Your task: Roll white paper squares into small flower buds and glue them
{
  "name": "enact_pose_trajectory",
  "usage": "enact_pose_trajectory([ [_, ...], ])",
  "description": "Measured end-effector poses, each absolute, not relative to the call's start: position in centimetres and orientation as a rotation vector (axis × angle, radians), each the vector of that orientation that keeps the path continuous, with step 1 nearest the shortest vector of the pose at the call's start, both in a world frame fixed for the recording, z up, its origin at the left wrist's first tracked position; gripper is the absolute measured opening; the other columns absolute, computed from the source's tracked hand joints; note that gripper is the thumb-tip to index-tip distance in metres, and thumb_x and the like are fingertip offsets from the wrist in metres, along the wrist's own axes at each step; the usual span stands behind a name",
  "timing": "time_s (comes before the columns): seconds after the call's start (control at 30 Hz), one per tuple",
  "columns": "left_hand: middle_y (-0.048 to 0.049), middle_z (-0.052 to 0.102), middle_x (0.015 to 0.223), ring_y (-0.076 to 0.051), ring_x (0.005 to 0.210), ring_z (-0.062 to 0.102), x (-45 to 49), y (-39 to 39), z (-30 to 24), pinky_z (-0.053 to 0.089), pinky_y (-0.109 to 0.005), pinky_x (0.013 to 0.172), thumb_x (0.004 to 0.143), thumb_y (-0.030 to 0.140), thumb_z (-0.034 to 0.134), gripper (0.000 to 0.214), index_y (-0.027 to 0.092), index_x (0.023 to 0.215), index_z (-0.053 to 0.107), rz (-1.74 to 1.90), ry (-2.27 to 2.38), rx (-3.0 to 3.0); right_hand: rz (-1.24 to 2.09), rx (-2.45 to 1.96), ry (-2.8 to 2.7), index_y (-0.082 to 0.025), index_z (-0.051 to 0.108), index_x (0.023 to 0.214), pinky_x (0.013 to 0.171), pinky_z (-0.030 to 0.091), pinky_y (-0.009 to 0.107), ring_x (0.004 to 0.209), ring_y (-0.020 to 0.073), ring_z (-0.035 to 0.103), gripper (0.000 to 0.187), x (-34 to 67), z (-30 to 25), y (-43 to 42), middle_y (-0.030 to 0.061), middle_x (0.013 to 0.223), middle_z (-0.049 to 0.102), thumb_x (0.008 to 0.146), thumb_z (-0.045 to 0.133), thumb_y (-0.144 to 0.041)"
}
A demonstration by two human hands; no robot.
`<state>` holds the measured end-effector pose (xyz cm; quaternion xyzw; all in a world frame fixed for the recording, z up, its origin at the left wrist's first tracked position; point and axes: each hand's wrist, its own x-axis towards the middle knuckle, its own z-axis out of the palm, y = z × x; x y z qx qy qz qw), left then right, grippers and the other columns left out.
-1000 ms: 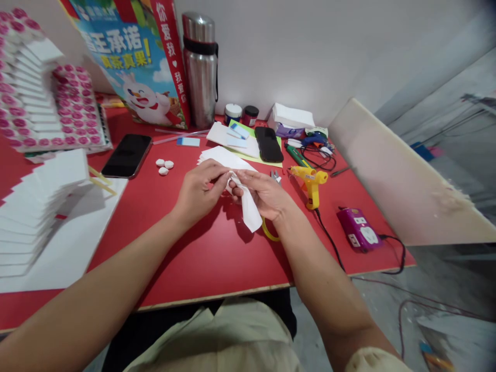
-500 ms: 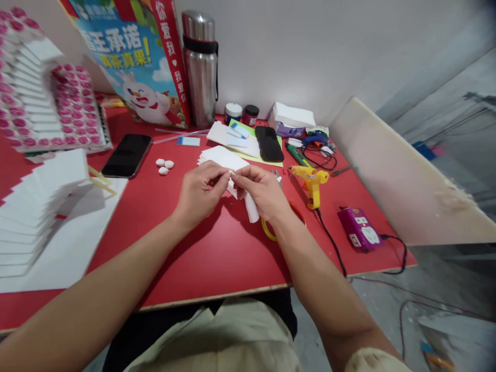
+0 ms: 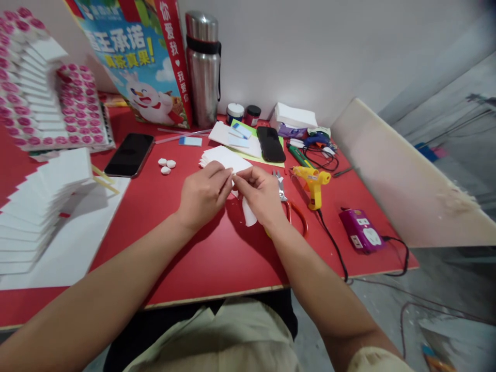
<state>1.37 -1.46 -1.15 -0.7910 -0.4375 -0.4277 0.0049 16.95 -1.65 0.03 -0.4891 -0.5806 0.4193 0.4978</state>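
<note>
Over the middle of the red table point(image 3: 201, 253) my left hand point(image 3: 203, 194) and my right hand point(image 3: 261, 194) meet fingertip to fingertip, both pinched on a white paper strip point(image 3: 248, 213). The strip hangs down below my right palm; its upper end is hidden between the fingers. Just behind the hands lies a small stack of white paper pieces point(image 3: 222, 156). Red-handled scissors point(image 3: 289, 204) lie on the table right beside my right hand.
A yellow glue gun point(image 3: 313, 182) and a purple power strip point(image 3: 362, 236) sit to the right with cables. Two black phones point(image 3: 129, 155) point(image 3: 270, 144), a steel flask point(image 3: 203, 70), small jars, white cards point(image 3: 42, 206) and rows of pink-dotted pieces point(image 3: 58, 108) fill the left and back.
My hands have drawn closer together and slightly away from me, and the right hand has turned palm down over the strip. The scissors, hidden before, now show beside it.
</note>
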Motion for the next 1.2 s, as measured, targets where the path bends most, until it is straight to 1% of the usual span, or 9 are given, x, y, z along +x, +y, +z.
enact_pose_trajectory([
  [0.2, -0.0132, 0.075, 0.103, -0.021, 0.083, 0.068, 1.7, -1.8, -1.1, 0.046, -0.031, 0.063, 0.104, 0.022, 0.042, 0.035, 0.011, 0.119, 0.071, -1.121, -1.326, -2.437, 1.034, -1.177, -1.384, -0.019, 0.066, 0.079, 0.057, 0.046, 0.027, 0.057, 0.0120, 0.059, 0.021, 17.1, 0.2, -1.9, 0.0005, 0.070, 0.069, 0.086, 0.072, -0.038],
  [0.33, -0.0133, 0.075, 0.105, -0.022, 0.086, 0.070, 1.6, -1.8, -1.2, 0.050, -0.031, 0.068, 0.103, 0.022, 0.045, 0.034, 0.012, 0.121, 0.072, -1.219, -1.278, -2.499, 1.066, -1.201, -1.352, -0.020, 0.065, 0.079, 0.056, 0.046, 0.026, 0.056, 0.0122, 0.058, 0.018, 17.4, 0.2, -1.8, -0.0006, 0.067, 0.068, 0.084, 0.072, -0.036],
  [0.47, -0.0115, 0.076, 0.109, -0.021, 0.094, 0.071, 1.3, -1.4, -1.4, 0.055, -0.031, 0.080, 0.101, 0.023, 0.052, 0.029, 0.017, 0.115, 0.076, -1.550, -1.278, -2.635, 1.080, -1.189, -1.375, -0.020, 0.062, 0.078, 0.055, 0.043, 0.026, 0.053, 0.0108, 0.053, 0.016, 17.8, 0.3, -1.3, -0.0032, 0.063, 0.063, 0.081, 0.071, -0.033],
  [0.6, -0.0062, 0.077, 0.092, -0.016, 0.075, 0.070, 1.0, -0.8, -1.7, 0.055, -0.027, 0.073, 0.099, 0.025, 0.057, 0.024, 0.019, 0.108, 0.079, -1.870, -1.345, -2.791, 1.047, -1.182, -1.515, -0.020, 0.062, 0.081, 0.056, 0.042, 0.026, 0.058, 0.0120, 0.054, 0.013, 18.1, 0.4, -1.1, -0.0030, 0.064, 0.063, 0.083, 0.068, -0.031],
  [0.7, -0.0023, 0.074, 0.080, -0.012, 0.062, 0.064, 0.8, -0.7, -1.7, 0.051, -0.025, 0.065, 0.097, 0.016, 0.053, 0.029, 0.020, 0.109, 0.079, -1.823, -1.349, -2.842, 0.948, -1.215, -1.605, -0.019, 0.064, 0.081, 0.058, 0.042, 0.026, 0.062, 0.0126, 0.056, 0.010, 18.2, 0.3, -1.1, -0.0016, 0.068, 0.065, 0.084, 0.067, -0.028],
  [0.8, -0.0036, 0.073, 0.083, -0.014, 0.068, 0.064, 0.8, -0.9, -1.4, 0.049, -0.026, 0.066, 0.092, 0.009, 0.049, 0.036, 0.020, 0.110, 0.079, -1.677, -1.329, -2.817, 0.933, -1.214, -1.610, -0.019, 0.066, 0.084, 0.059, 0.044, 0.027, 0.064, 0.0129, 0.058, 0.011, 18.1, 0.2, -1.2, -0.0005, 0.072, 0.068, 0.087, 0.067, -0.030],
  [0.97, -0.0073, 0.074, 0.086, -0.019, 0.078, 0.067, 1.2, -1.3, -0.8, 0.051, -0.031, 0.075, 0.097, 0.019, 0.052, 0.026, 0.019, 0.098, 0.078, -1.691, -1.490, -2.681, 1.158, -1.167, -1.466, -0.018, 0.065, 0.086, 0.059, 0.048, 0.027, 0.057, 0.0116, 0.060, 0.023, 18.2, 0.6, -1.1, -0.0002, 0.072, 0.070, 0.085, 0.074, -0.040],
  [1.1, -0.0035, 0.072, 0.074, -0.012, 0.055, 0.060, 1.5, -1.2, -0.2, 0.050, -0.026, 0.059, 0.093, 0.026, 0.061, 0.018, 0.016, 0.092, 0.077, -2.071, -1.936, -2.659, 1.239, -1.125, -1.423, -0.019, 0.064, 0.086, 0.055, 0.046, 0.026, 0.054, 0.0104, 0.056, 0.029, 18.5, 1.0, -0.8, -0.0025, 0.068, 0.068, 0.079, 0.080, -0.042],
  [1.2, -0.0029, 0.070, 0.071, -0.011, 0.050, 0.059, 1.6, -1.1, 0.1, 0.049, -0.024, 0.053, 0.087, 0.025, 0.068, 0.014, 0.014, 0.087, 0.076, -2.344, -2.179, -2.607, 1.209, -1.120, -1.471, -0.020, 0.064, 0.086, 0.056, 0.047, 0.027, 0.054, 0.0111, 0.056, 0.025, 18.6, 0.9, -0.7, -0.0034, 0.066, 0.066, 0.082, 0.077, -0.041],
])
